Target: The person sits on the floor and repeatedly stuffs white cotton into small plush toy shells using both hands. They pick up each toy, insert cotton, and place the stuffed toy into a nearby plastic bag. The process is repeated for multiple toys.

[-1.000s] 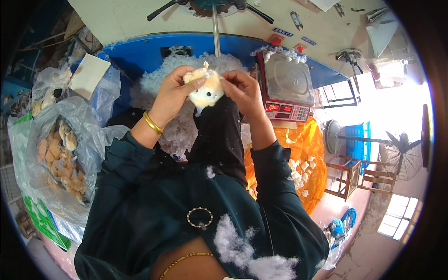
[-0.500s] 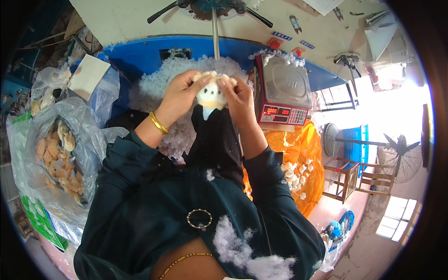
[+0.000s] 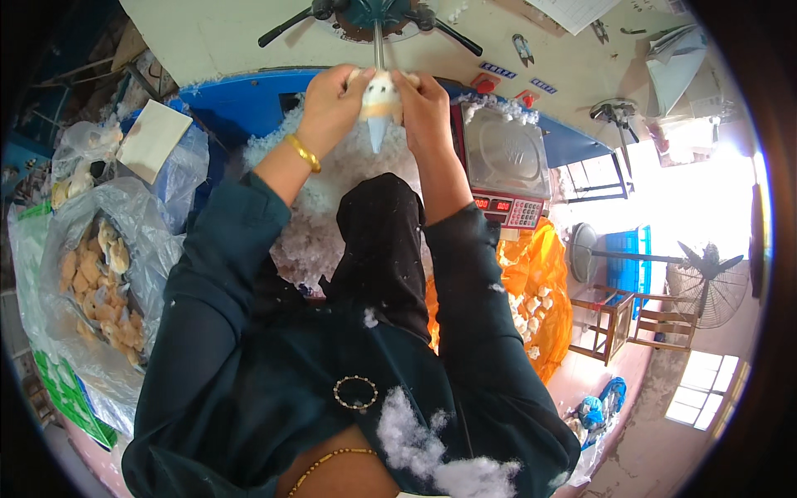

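Between my two hands is a small plush animal (image 3: 379, 91) with a white face, a tan band below it and a pointed light-blue piece hanging down. My left hand (image 3: 332, 108), with a gold bangle at the wrist, pinches one side of its head. On the other side my right hand (image 3: 425, 112) grips it with thumb and fingers. The plush's top edge is at the end of a thin metal tube (image 3: 378, 50) that comes from a machine with black handles. Whether the tube goes inside the plush is hidden.
Loose white stuffing (image 3: 311, 224) heaps below my hands. A red digital scale (image 3: 503, 158) stands to the right, above an orange bag (image 3: 544, 332) of small white pieces. At left, a clear plastic bag (image 3: 158, 249) holds tan plush pieces. Snips (image 3: 522, 50) lie on the table.
Both hands have moved up and away from me with the plush, bringing it to the metal tube's end. The plush now tilts, with its light-blue piece pointing toward me.
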Demonstrator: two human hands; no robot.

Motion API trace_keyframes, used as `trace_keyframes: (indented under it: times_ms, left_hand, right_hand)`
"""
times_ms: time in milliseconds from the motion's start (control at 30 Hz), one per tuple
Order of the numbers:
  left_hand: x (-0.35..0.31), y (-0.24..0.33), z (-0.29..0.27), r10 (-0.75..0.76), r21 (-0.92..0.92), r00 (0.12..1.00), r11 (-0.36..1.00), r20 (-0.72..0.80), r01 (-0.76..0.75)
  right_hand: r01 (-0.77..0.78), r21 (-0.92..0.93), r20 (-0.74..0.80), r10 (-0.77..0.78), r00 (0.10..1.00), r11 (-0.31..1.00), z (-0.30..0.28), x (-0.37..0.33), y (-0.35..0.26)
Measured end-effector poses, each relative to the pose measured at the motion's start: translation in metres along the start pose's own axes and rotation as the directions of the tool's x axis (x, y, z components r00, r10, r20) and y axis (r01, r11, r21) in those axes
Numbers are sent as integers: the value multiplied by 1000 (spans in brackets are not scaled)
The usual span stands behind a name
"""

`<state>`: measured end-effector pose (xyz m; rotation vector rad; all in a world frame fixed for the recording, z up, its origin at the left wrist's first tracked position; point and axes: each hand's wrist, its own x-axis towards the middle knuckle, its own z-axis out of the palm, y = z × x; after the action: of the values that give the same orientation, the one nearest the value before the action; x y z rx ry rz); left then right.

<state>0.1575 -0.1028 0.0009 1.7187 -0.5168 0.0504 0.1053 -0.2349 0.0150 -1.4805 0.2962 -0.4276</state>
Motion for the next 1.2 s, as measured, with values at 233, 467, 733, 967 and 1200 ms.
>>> trace_keyframes:
  times_ms: [233, 467, 733, 967, 1200]
  left_hand:
    - [5, -10, 5, 138, 87, 986, 988, -96, -130]
    - [42, -24, 6, 37, -43, 999, 998, -23, -38]
    - [-1, -10, -1, 10, -150, 1000, 989, 15, -8]
    - [-12, -6, -5, 138, 44, 990, 990, -6, -137]
    - [-9, -7, -17, 185, 144, 983, 972, 10, -185]
  right_hand:
    - [149, -78, -23, -152, 988, 986, 1, 25, 15]
    - [69, 159, -113, -51, 992, 985, 18, 51, 11]
    - [46, 130, 11, -48, 999, 990, -3, 6, 12]
    - [-140, 305, 46, 132, 990, 942, -11, -14, -2]
    - [-121, 302, -51, 143, 988, 946, 1, -29, -2]
